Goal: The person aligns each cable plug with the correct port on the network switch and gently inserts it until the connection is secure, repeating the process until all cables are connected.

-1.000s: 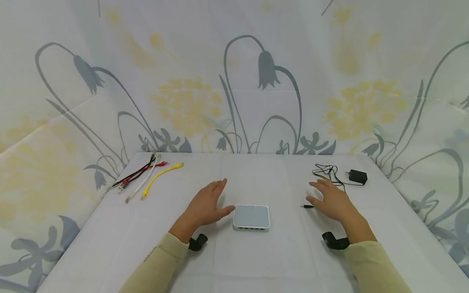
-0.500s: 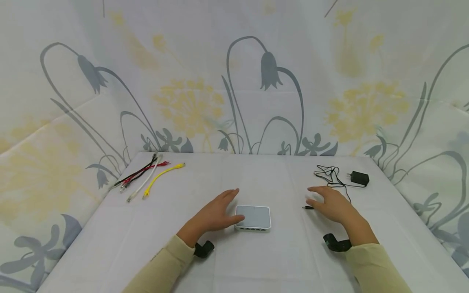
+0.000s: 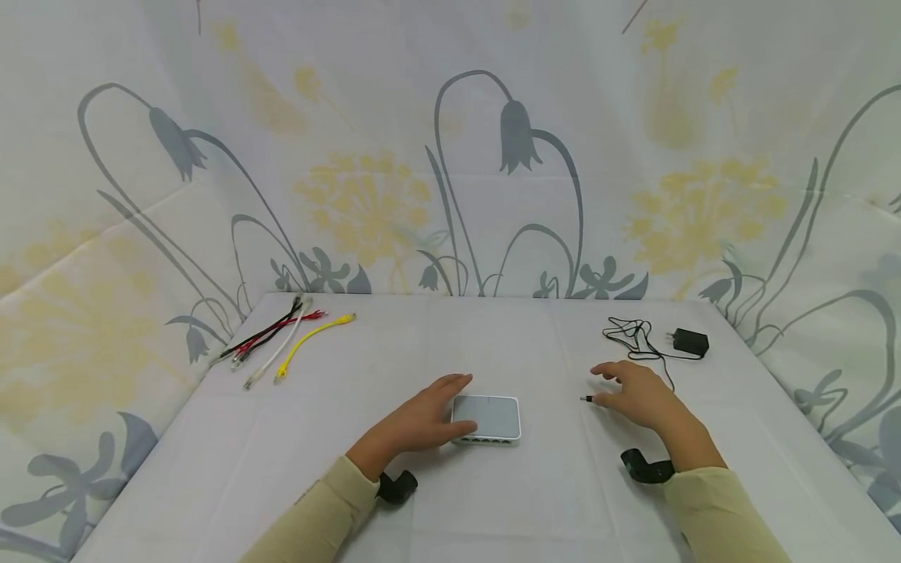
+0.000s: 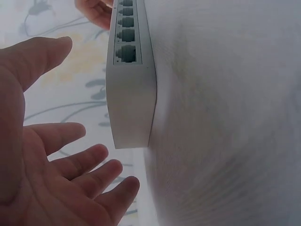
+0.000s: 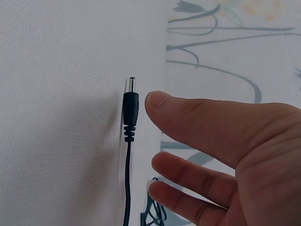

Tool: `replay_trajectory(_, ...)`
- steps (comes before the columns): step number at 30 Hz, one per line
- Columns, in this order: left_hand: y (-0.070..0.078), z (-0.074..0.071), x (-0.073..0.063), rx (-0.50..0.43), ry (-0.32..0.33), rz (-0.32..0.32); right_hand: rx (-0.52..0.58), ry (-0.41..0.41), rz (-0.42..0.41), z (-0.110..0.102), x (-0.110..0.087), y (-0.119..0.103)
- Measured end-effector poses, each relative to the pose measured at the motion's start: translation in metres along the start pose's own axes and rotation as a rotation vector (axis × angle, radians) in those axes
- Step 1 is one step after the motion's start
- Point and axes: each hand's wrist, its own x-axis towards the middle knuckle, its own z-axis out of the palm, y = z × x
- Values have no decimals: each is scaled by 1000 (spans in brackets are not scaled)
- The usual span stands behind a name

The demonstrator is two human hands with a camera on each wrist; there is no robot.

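A small white network switch with a grey top lies mid-table, its row of ports facing the person. Left of it is my left hand, fingers spread and the thumb overlapping the top's left side in the head view. In the left wrist view a gap shows between the fingers and the switch's end wall. My right hand hovers by the black barrel plug of a power cord. The right thumb points at the plug from a short distance, with other fingers loosely bent below; nothing is gripped.
A black power adapter and its tangled cord lie at the back right. Several cables, including a yellow network cable and a white one, lie at the back left. A floral cloth hangs behind the table.
My left hand has moved right and toward the person, up to the switch, its thumb coming over the switch's left side. My right hand has moved slightly, its thumb lowering toward the plug.
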Motion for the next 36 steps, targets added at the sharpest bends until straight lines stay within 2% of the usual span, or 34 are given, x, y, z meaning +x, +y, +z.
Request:
replay_trajectory(11,2,4,2,-5,-43,6,-3,-10,4,2,2,2)
replay_trajectory(18,4,6,2,-12,-60,-6,15,-38,40,3,4,2)
replay_trajectory(36,-1,9,3,7,-49,-17,6,-56,41,13,7,5)
